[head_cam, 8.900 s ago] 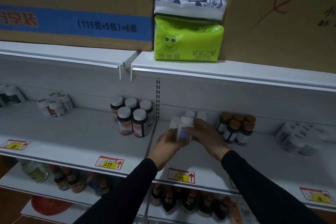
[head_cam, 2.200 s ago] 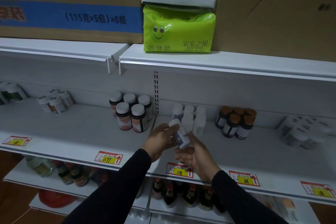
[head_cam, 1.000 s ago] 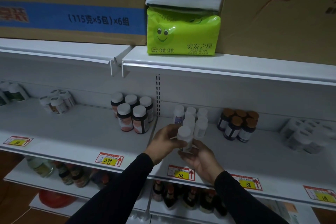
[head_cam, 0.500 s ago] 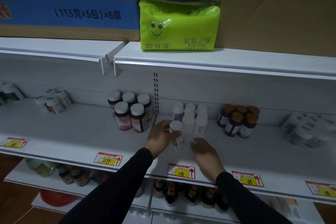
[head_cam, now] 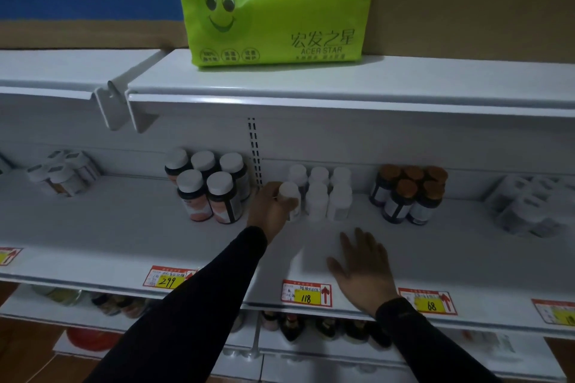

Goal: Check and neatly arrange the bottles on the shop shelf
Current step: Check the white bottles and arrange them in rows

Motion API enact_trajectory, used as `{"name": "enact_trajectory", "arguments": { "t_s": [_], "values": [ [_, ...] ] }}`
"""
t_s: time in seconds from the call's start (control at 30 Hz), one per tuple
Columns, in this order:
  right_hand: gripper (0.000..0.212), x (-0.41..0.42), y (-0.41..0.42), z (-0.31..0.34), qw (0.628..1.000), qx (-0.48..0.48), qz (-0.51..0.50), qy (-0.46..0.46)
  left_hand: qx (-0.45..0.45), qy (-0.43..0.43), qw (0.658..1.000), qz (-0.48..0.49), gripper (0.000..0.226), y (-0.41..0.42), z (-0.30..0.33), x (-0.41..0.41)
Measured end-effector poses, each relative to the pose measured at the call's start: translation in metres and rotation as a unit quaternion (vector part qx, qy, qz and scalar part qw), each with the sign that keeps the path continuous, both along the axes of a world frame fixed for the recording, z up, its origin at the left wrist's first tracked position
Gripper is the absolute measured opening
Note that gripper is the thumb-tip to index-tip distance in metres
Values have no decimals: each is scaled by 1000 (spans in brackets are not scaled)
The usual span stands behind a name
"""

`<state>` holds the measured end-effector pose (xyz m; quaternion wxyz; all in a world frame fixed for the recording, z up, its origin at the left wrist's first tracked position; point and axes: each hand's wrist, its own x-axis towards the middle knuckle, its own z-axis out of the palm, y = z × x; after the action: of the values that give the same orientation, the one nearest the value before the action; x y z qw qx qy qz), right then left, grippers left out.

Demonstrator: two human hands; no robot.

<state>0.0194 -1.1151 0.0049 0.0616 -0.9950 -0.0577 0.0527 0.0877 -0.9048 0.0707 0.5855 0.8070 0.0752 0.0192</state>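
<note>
Head view: the left hand (head_cam: 270, 210) grips a white bottle (head_cam: 290, 199) from its left side, fingers (head_cam: 273, 189) curled round the body just below the cap, and holds it upright at the front-left corner of the white bottle group (head_cam: 323, 193) on the shelf (head_cam: 130, 233). This position fills the open slot in the front row, so the group would read as two even rows (three behind, three in front). Whether the base already rests on the shelf cannot be told, since the hand covers it. The right hand (head_cam: 362, 267) lies open and flat, fingers straight and spread, holding nothing, in front of the group above the price tag (head_cam: 306, 293) marked 118; it appears kept clear so the bottle can be seated. The white-capped dark bottles (head_cam: 208, 185) to the left and brown-capped bottles (head_cam: 409, 193) to the right stand in separate clusters.
</note>
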Motion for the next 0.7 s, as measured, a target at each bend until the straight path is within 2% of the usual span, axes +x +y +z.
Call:
{"name": "enact_trajectory", "arguments": {
  "t_s": [0.13, 0.27, 0.5, 0.7],
  "values": [
    [78, -1, -2, -6, 999, 31, -1, 12, 5, 0, 1000, -3, 7, -1, -6, 8],
    [75, -4, -1, -9, 999, 34, -2, -23, 21, -6, 1000, 16, 2, -7, -9, 11],
    [72, -5, 0, -9, 998, 53, -12, -29, 32, 17, 999, 15, 39, -12, -11, 14],
    [73, -4, -1, -10, 998, 61, -12, -30, 38, 27, 999, 17, 44, -10, -19, 16]
  ]
}}
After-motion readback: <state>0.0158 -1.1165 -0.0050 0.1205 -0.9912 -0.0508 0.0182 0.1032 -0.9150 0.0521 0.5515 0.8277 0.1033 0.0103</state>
